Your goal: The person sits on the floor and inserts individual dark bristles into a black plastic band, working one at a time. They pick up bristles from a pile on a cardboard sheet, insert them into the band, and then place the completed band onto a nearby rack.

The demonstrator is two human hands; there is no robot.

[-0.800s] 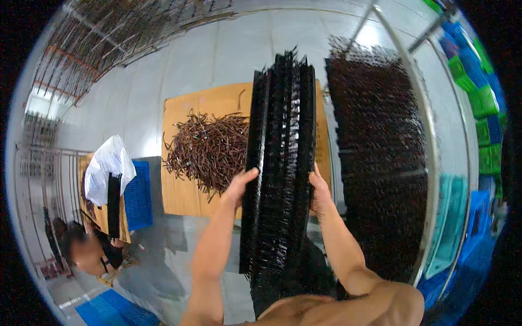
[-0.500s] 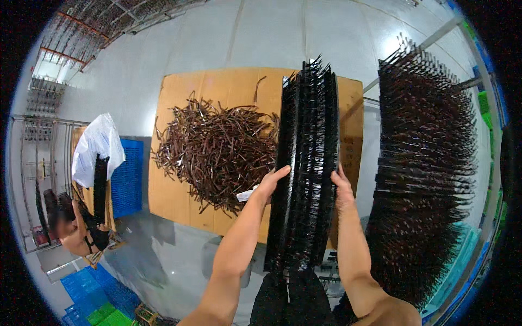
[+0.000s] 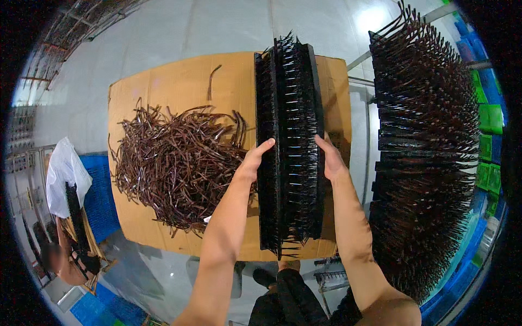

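Observation:
Between my two hands is a bundle of long black bars (image 3: pixel 293 185) edged with rows of thin dark spikes, lying lengthwise away from me over the right part of a cardboard sheet (image 3: pixel 163 76). My left hand (image 3: pixel 254 162) is closed on its left side, thumb on top. At the right side my right hand (image 3: pixel 333 158) grips it, thumb up; the fingers of both hands are mostly hidden beneath. Left of the bundle lies a loose pile of brown, glossy thin strips (image 3: pixel 174 168), with one stray strip (image 3: pixel 213 81) beyond it.
To my right stands a tall bank of black bars (image 3: pixel 418 157) bristling with dark strips, on a metal frame. Green and blue crates (image 3: pixel 489 146) are behind it. At far left another person (image 3: pixel 73 261) sits beside a black bar, a white plastic bag (image 3: pixel 66 171) and a blue panel (image 3: pixel 99 201).
The bundle has moved away from my body, so its near end now lies around the cardboard's near edge. Both hands keep their hold. My view has shifted to the right.

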